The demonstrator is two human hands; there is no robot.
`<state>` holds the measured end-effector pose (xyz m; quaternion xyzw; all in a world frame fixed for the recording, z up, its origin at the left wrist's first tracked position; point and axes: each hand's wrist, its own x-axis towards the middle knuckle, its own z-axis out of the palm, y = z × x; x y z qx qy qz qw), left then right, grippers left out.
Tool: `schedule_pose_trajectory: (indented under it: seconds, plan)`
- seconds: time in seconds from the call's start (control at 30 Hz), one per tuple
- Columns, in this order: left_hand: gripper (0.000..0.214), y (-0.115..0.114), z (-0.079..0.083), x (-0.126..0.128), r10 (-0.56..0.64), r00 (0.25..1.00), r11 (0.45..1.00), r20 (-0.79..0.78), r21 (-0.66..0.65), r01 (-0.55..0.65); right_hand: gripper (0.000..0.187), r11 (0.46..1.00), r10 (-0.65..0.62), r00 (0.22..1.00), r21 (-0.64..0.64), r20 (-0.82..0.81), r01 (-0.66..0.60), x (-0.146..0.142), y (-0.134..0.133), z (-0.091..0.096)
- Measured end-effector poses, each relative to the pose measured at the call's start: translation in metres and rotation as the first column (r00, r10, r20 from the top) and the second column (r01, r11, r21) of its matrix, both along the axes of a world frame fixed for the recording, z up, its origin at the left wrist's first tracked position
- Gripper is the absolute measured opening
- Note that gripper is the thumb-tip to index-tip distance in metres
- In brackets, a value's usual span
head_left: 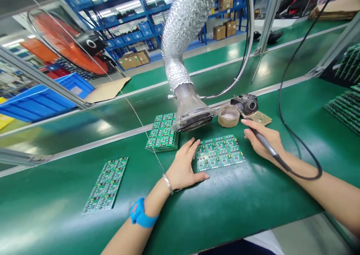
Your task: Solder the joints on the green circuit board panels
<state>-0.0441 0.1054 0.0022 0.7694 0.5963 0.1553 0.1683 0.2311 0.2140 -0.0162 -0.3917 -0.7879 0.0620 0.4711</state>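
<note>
A green circuit board panel (pixel 220 152) lies flat on the green bench in front of me. My left hand (pixel 184 167) rests open against its left edge, fingers spread, thumb along the near corner. My right hand (pixel 263 138) is closed round a soldering iron (pixel 268 147), held like a pen just right of the panel, tip pointing toward the iron stand (pixel 246 104). Its black cable (pixel 302 165) loops over my right forearm.
A silver fume hose with a clear nozzle (pixel 191 110) hangs just behind the panel. A stack of boards (pixel 163 133) sits left of it, another panel (pixel 108 183) lies far left. A round tin (pixel 228 115) and brass sponge plate (pixel 260 117) stand behind. More boards (pixel 344 107) fill the right edge.
</note>
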Motion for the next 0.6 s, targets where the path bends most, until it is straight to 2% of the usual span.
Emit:
schedule_pose_trajectory:
  seconds: [0.1, 0.23, 0.4, 0.6]
  plan:
    - [0.105, 0.005, -0.005, -0.002, -0.025, 0.999, 1.000, -0.034, 0.009, 0.025, 0.023, 0.990, 0.043, 0.999, -0.132, 0.000, -0.043, 0.002, -0.007, 0.001]
    - [0.105, 0.004, -0.005, -0.002, -0.022, 0.999, 0.998, -0.031, 0.057, 0.024, 0.018, 0.978, 0.068, 0.997, -0.193, -0.025, -0.072, -0.001, -0.006, 0.002]
    - [0.106, -0.003, -0.004, 0.000, -0.022, 0.996, 0.969, -0.085, 0.244, 0.043, 0.017, 0.981, 0.050, 0.999, -0.187, -0.014, -0.051, -0.002, -0.006, 0.002]
    - [0.105, -0.008, -0.003, 0.002, -0.030, 0.988, 0.908, -0.154, 0.409, 0.091, 0.022, 0.915, 0.090, 0.976, -0.371, -0.198, -0.160, -0.005, -0.010, -0.004]
